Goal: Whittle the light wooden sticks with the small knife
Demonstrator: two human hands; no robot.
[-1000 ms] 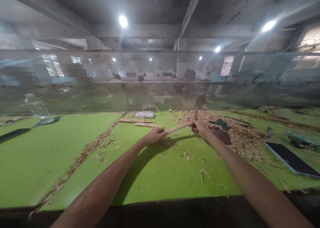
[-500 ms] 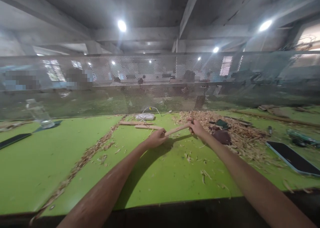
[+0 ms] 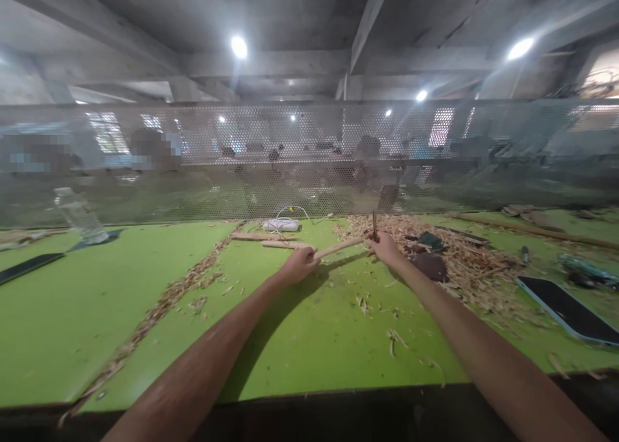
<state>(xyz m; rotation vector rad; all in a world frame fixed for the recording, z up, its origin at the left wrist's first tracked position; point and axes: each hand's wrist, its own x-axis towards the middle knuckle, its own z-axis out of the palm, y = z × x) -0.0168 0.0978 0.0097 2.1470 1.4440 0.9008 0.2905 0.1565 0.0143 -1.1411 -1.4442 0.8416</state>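
Head view: a perforated screen (image 3: 217, 187) stands beyond both sets of fingers, and a green tabletop (image 3: 314, 345) extends beneath them. A heap of wood shavings (image 3: 469, 268) lies right of the right fingers; a long pole (image 3: 536, 230) lies farther right, past the heap. A smartphone (image 3: 573, 306) rests well right of the right fingers and nearer the viewer. A clear plastic bottle (image 3: 80, 216) stands far left of the left fingers.

The left hand (image 3: 297, 265) has its fingers curled closed around one end of a pale wooden stick (image 3: 341, 248). The stick spans the gap between the hands, its other end reaching the right fingertips. The right hand (image 3: 383, 247) has its fingers closed around a slim upright tool (image 3: 374, 221); whether they also grip the stick cannot be determined. Two wooden strips (image 3: 280, 244) lie just beyond the left fingers.

Caution: if the tool is a blade, as seems likely, a slip along the stick could carry it toward the left fingers. Probable causes: excess force, a loose left grip or a knot in the wood.

Count: one screen, one pole, one smartphone, one bottle, one held stick, two loose strips, one tool. Shavings: too many to count.
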